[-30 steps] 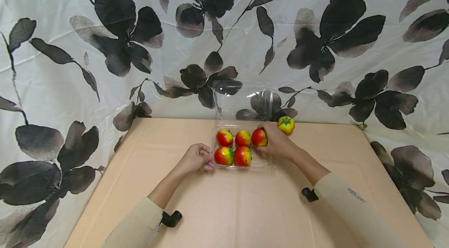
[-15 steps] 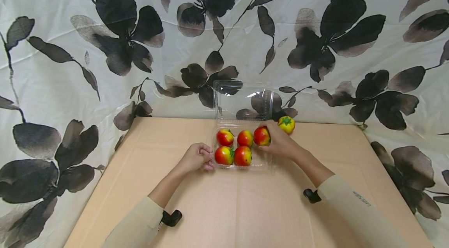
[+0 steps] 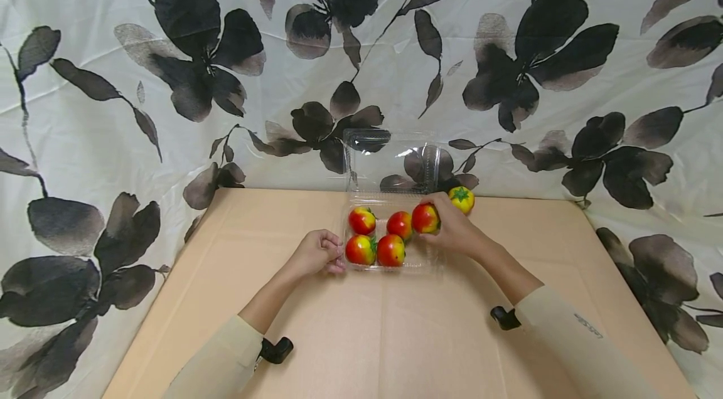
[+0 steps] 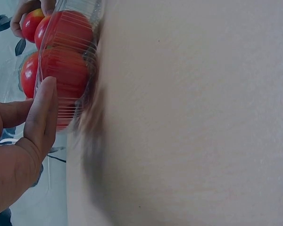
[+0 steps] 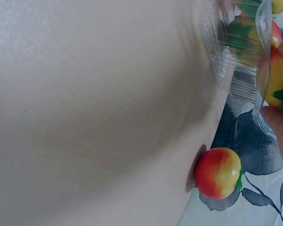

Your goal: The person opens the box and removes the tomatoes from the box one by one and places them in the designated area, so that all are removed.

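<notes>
A clear plastic clamshell container [image 3: 415, 261] stands with its lid [image 3: 390, 164] raised at the back. In its base sit several red-and-yellow tomatoes, two on the left, a back-middle tomato [image 3: 399, 224] and a front-middle tomato [image 3: 391, 251]. My right hand [image 3: 452, 226] grips another tomato [image 3: 425, 218] over the back right of the base; its green top shows in the right wrist view. With thumb and fingers, my left hand [image 3: 316, 253] pinches the container's left rim, as the left wrist view shows close up.
One more tomato [image 3: 461, 199] lies outside the container, behind my right hand near the far edge of the tan tabletop [image 3: 339, 336]. A white cloth [image 3: 407, 85] with dark flowers hangs behind the table.
My right hand and its tomato have shifted slightly right. The back-middle tomato has also moved right, away from its left neighbour. My left hand stays at the rim.
</notes>
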A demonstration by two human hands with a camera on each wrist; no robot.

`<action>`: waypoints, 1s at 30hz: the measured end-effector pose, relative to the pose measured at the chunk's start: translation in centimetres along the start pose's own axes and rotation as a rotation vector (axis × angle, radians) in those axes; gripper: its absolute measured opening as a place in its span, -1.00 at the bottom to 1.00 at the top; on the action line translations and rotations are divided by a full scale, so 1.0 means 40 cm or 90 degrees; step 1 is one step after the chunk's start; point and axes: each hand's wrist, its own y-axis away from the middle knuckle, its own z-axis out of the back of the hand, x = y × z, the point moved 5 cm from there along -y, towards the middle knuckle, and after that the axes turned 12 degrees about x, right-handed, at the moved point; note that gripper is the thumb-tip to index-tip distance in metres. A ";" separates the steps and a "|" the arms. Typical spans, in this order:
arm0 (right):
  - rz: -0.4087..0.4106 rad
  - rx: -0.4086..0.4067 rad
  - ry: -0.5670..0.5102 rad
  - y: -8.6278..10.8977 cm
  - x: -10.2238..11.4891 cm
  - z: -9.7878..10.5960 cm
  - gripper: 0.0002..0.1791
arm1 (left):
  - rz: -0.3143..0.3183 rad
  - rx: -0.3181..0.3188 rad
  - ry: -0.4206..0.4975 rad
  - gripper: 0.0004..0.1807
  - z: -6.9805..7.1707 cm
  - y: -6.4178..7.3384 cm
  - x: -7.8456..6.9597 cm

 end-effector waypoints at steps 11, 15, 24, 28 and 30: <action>0.006 -0.028 -0.009 0.020 0.004 0.018 -0.20 | 0.005 -0.001 0.012 -0.81 -0.001 0.000 0.001; 0.003 -0.032 -0.024 0.030 0.003 0.025 -0.17 | 0.004 -0.001 0.010 -0.81 0.000 -0.001 0.002; -0.012 -0.054 -0.042 0.054 -0.006 0.046 -0.17 | 0.002 0.000 0.014 -0.82 0.000 0.001 0.001; -0.005 -0.080 -0.031 0.066 -0.002 0.064 -0.18 | 0.000 0.001 0.013 -0.82 0.000 0.001 0.001; -0.016 -0.086 -0.031 0.073 -0.001 0.073 -0.18 | 0.001 0.001 0.012 -0.82 0.000 0.000 0.001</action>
